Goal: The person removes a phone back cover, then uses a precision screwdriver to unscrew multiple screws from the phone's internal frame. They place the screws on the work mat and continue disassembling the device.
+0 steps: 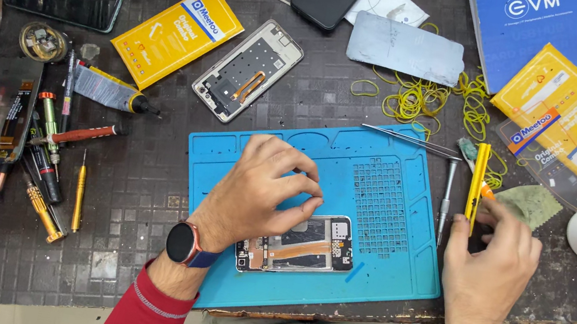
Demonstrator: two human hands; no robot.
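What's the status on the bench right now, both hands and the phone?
Left hand resting on opened phone, on blue mat. Right hand pinching yellow tool. Metal tweezers lie nearby.

Blue mat (pixel 382 162), yellow screwdriver (pixel 476 187), yellow packets (pixel 175 34), yellow rubber bands (pixel 416 97), red sleeves (pixel 142 313), dark tiled desk (pixel 129 182)

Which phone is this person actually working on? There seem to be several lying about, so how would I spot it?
Find the big blue mat in the middle of the dark table. At its near edge lies an opened phone, back cover off, under the left hand. Unlike the empty pale phone frame off the mat, it shows a circuit board and an orange ribbon cable.
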